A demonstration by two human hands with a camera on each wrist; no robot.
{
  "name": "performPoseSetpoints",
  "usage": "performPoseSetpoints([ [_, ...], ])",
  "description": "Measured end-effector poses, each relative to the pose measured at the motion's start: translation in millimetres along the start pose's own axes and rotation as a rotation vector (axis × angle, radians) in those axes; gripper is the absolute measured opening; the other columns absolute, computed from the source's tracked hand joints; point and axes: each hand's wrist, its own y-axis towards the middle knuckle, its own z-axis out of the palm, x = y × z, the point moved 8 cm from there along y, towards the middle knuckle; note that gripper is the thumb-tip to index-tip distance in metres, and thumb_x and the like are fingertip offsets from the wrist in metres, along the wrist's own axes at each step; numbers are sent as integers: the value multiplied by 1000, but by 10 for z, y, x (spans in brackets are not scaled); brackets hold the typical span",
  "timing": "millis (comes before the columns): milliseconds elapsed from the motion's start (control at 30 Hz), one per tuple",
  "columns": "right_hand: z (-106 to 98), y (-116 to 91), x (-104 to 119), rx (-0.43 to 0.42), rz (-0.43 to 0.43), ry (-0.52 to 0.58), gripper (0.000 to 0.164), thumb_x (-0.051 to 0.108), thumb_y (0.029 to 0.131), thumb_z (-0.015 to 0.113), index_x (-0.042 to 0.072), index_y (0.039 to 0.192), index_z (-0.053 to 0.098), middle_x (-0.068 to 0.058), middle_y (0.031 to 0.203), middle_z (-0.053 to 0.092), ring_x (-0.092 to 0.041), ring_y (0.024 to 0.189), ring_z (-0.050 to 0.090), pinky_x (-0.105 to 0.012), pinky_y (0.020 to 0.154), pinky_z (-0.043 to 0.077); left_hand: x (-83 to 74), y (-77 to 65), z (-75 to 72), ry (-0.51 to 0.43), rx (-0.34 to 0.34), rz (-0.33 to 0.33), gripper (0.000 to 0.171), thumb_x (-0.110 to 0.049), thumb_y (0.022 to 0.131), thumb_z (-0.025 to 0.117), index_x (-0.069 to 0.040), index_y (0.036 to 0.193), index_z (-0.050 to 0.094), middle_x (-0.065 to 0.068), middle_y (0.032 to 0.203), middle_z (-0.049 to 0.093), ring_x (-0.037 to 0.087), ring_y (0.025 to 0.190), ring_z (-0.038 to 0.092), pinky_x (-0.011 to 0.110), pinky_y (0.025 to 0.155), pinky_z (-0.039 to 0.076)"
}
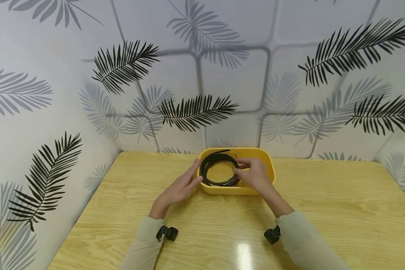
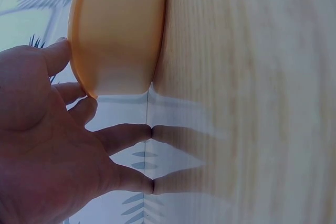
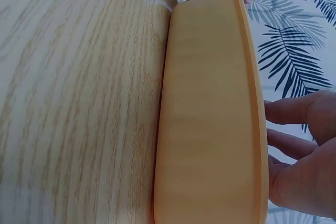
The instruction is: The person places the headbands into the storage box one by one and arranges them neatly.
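Note:
A yellow box [image 1: 222, 190] with rounded corners stands on the table against the wall. Inside its left part lies a coil of black toothed strip [image 1: 207, 165], ring-shaped, with one loose end sticking up at the back. My right hand [image 1: 256, 175] reaches over the near rim and pinches the coil's right side between thumb and fingers; the fingertips are partly hidden. At the box's left end, my left hand [image 1: 182, 187] rests with thumb and fingers against the rim. Two fingers [image 2: 128, 135] of it touch the tabletop in the left wrist view.
The light wooden table [image 1: 324, 210] reaches back to a wall [image 1: 229, 82] with a leaf pattern. Black camera mounts [image 1: 167, 233] sit at both wrists, below light sleeves. The box's near side [image 3: 210, 108] fills the middle of the right wrist view.

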Motion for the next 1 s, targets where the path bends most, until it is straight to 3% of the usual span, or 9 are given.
performPoseSetpoints([
  [233,-45,-14,3,-7,-14,-19,41,5,94,73,-6,133,66,-29,122,68,-36,95,73,-33,65,61,25,23,-18,17,-11,-2,67,-28,114,40,-3,164,6,8,171,2,25,157,6,46,126,14],
  [433,4,-27,-53,15,0,105,38,0,95,71,-7,132,66,-29,123,67,-38,85,75,-41,73,63,63,-19,-34,29,-17,-14,66,-28,114,40,-3,164,6,9,171,2,26,157,6,46,126,13],
  [567,14,-56,-88,15,17,199,36,-3,95,68,-9,130,66,-30,126,65,-39,94,73,-44,77,62,90,-64,-48,39,-22,-29,66,-28,114,40,-3,164,6,9,171,2,26,157,7,44,126,13],
  [1000,-240,-198,-44,20,-62,259,36,2,99,66,-7,133,65,-27,133,61,-39,111,67,-39,83,61,138,-78,-80,42,-34,-42,66,-28,114,39,-1,164,7,9,171,3,26,157,7,44,126,11],
])
